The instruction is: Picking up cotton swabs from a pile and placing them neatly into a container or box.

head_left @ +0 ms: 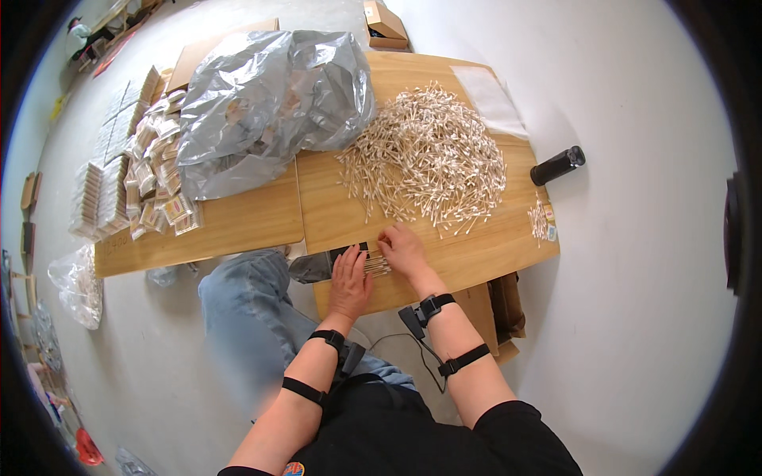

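Note:
A small row of cotton swabs [376, 266] lies at the near edge of the table, between my two hands. My left hand [348, 285] rests over the left end of the row, its fingers stretched out and lying flat. Close by on the right, my right hand [403, 249] has its fingers bent inward at the swabs' far end; whatever is between its fingertips is hidden. A dark grey plastic bag [311, 269] lies just left of my left hand, with a black flat piece [339, 253] partly under the fingers.
A big heap of loose cotton swabs [432, 155] covers the table beyond my hands. A grey plastic bag [270, 111] and packed swab packets [163, 159] are at the left. A black cylinder [558, 166] stands by the right edge, near a few swabs [537, 220].

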Action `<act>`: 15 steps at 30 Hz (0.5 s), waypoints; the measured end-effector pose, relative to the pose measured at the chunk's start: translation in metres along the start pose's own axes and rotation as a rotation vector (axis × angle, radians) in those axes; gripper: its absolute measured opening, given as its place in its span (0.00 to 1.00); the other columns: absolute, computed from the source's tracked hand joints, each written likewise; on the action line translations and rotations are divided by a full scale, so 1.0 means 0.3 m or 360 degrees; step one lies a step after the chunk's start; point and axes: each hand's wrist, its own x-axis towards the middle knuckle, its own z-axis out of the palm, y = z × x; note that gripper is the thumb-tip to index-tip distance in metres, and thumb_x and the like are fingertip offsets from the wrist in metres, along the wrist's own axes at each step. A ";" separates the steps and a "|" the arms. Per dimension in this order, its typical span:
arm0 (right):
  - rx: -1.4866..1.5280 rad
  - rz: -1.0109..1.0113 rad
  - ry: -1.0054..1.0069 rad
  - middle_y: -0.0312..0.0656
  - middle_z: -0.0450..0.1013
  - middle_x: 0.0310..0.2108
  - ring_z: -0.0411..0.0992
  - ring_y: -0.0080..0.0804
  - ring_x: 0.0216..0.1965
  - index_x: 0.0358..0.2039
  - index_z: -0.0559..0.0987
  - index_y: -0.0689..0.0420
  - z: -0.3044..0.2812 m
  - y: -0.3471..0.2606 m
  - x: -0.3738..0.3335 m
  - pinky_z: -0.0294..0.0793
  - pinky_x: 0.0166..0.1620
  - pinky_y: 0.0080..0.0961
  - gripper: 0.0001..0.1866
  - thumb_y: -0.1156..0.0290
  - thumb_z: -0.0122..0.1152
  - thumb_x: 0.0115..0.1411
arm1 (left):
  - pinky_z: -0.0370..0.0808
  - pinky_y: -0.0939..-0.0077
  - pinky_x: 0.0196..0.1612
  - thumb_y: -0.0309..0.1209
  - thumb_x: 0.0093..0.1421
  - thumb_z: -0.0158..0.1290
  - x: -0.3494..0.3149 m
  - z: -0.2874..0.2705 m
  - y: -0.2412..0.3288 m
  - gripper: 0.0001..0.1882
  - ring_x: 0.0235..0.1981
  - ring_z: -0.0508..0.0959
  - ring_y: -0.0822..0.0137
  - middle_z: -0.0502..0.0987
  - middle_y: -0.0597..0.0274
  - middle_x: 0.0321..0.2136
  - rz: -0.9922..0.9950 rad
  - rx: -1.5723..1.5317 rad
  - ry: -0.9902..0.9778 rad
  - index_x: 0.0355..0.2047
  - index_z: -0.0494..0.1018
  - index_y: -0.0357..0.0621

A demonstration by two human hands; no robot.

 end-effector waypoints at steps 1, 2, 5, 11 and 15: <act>-0.0039 -0.0088 0.0060 0.43 0.71 0.29 0.73 0.46 0.35 0.28 0.77 0.53 0.004 -0.003 -0.003 0.73 0.36 0.39 0.05 0.69 0.64 0.52 | 0.59 0.51 0.64 0.27 0.56 0.55 0.001 -0.002 0.002 0.28 0.62 0.63 0.49 0.64 0.49 0.60 -0.0001 -0.0004 -0.0001 0.57 0.63 0.40; -0.0039 -0.0081 0.0059 0.43 0.71 0.29 0.73 0.46 0.35 0.28 0.77 0.53 0.006 -0.006 -0.007 0.73 0.36 0.39 0.05 0.69 0.64 0.52 | 0.58 0.51 0.64 0.27 0.56 0.55 0.002 -0.003 0.005 0.28 0.62 0.63 0.49 0.64 0.50 0.60 -0.0001 -0.0008 -0.0002 0.57 0.63 0.40; -0.0052 -0.0121 0.0070 0.43 0.70 0.29 0.73 0.46 0.34 0.26 0.76 0.53 0.009 -0.023 -0.011 0.73 0.36 0.39 0.05 0.71 0.65 0.51 | 0.57 0.51 0.65 0.28 0.57 0.55 0.000 -0.001 -0.004 0.27 0.63 0.63 0.50 0.64 0.50 0.59 -0.0015 0.0023 -0.0032 0.57 0.64 0.40; 0.0321 -0.0036 -0.0017 0.44 0.71 0.31 0.72 0.47 0.34 0.27 0.78 0.55 -0.004 -0.004 -0.044 0.73 0.36 0.38 0.04 0.75 0.63 0.50 | 0.55 0.51 0.66 0.29 0.58 0.54 0.000 0.008 -0.008 0.25 0.63 0.63 0.52 0.66 0.51 0.58 0.0016 0.0098 -0.0100 0.56 0.66 0.39; 0.0264 -0.0146 -0.0117 0.45 0.71 0.31 0.72 0.46 0.35 0.28 0.78 0.57 -0.023 0.005 -0.054 0.73 0.38 0.37 0.04 0.77 0.63 0.49 | 0.56 0.51 0.66 0.28 0.57 0.54 -0.002 0.016 -0.011 0.25 0.62 0.64 0.52 0.67 0.52 0.56 0.0011 0.0073 -0.0089 0.56 0.66 0.39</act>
